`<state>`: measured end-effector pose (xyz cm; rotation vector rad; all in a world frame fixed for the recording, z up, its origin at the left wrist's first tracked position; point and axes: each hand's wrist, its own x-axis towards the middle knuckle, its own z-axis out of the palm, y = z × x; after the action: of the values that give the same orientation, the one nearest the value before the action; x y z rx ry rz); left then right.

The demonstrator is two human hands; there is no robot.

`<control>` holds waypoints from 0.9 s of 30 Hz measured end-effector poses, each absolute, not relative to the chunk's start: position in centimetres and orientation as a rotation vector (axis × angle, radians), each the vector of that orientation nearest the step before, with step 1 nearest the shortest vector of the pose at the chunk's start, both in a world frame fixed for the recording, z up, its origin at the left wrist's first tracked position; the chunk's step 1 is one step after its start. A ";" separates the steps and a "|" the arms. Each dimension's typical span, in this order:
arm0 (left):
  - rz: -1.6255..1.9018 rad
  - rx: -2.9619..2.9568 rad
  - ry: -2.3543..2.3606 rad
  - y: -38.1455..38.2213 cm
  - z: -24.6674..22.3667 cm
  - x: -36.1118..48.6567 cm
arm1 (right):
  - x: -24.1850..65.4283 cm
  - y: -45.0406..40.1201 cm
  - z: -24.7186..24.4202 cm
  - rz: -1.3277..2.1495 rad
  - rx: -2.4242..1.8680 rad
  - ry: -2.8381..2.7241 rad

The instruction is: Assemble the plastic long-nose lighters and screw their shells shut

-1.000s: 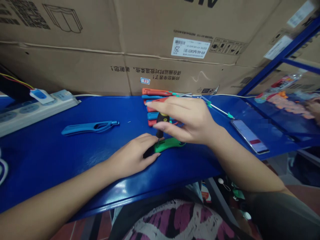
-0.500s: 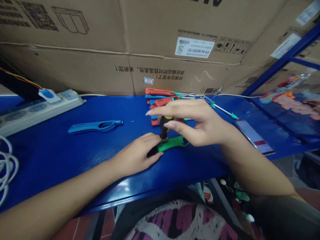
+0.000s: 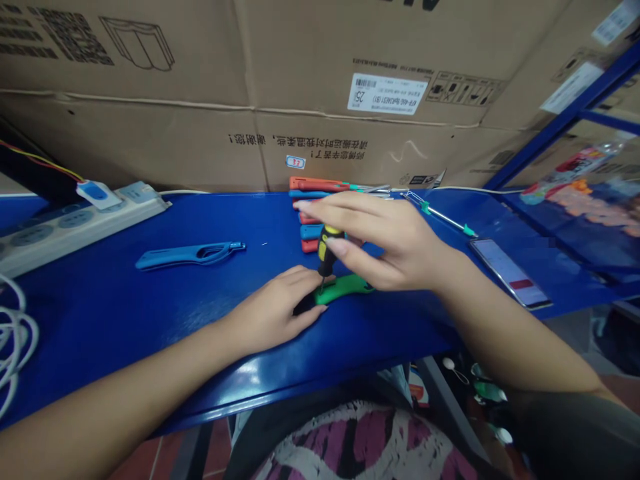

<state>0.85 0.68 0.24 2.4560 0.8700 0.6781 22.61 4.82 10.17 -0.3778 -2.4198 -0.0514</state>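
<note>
A short black-and-yellow screwdriver stands nearly upright, its tip against a green plastic lighter handle. My right hand grips the screwdriver between thumb and fingers, the index finger stretched out above it. With thumb and fingers my left hand pinches the left end of the green handle against the table. That end is partly hidden by my fingers, and the right end lies under my right hand. To the left rests a blue lighter handle, with a tiny metal pin beside its tip.
Behind my right hand lie several red and blue lighters with metal rods. A phone lies at the right, near a thin rod with green ends. A power strip and white cable occupy the left. A large cardboard box stands behind.
My right hand has turned a little around the screwdriver, showing more of its yellow part. My left hand and the green handle have stayed in place.
</note>
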 end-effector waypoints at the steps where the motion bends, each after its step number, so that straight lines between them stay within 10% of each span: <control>1: 0.679 2.457 0.866 0.7 0.2 0.9 | 22.6 4.8 10.1 0.051 -0.369 -2.434; 27: 0.690 2.435 0.864 0.8 0.2 0.9 | 22.7 4.9 10.0 -0.095 -0.339 -2.363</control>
<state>0.87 0.75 0.18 2.4354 0.8640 0.6905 22.71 4.88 9.95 -0.3388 -2.3626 -0.0955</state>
